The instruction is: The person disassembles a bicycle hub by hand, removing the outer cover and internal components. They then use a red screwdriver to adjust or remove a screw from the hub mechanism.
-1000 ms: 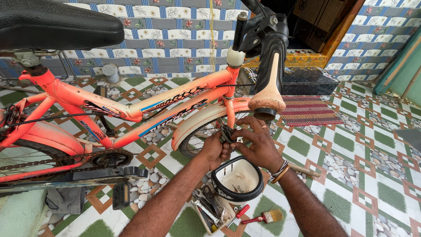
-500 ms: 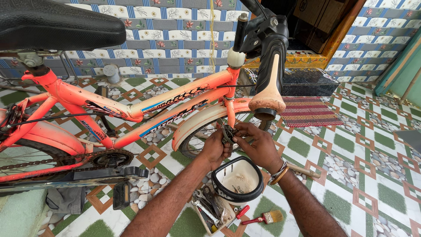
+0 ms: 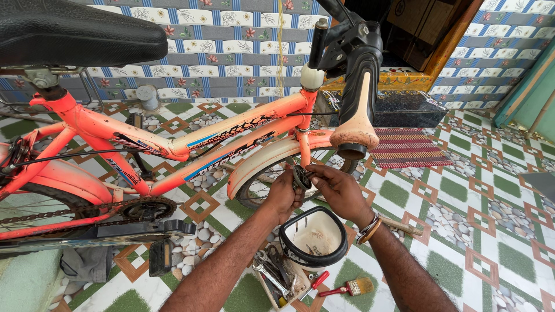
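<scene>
Both hands (image 3: 315, 188) pinched shut on small brake part (image 3: 302, 176), by front wheel (image 3: 272, 185)

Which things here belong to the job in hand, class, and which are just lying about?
In use:
left hand
right hand
small dark part held between both hands
front wheel behind the hands
orange bike

Lying about:
white bowl
spanners
paintbrush
red screwdriver
striped mat
</scene>
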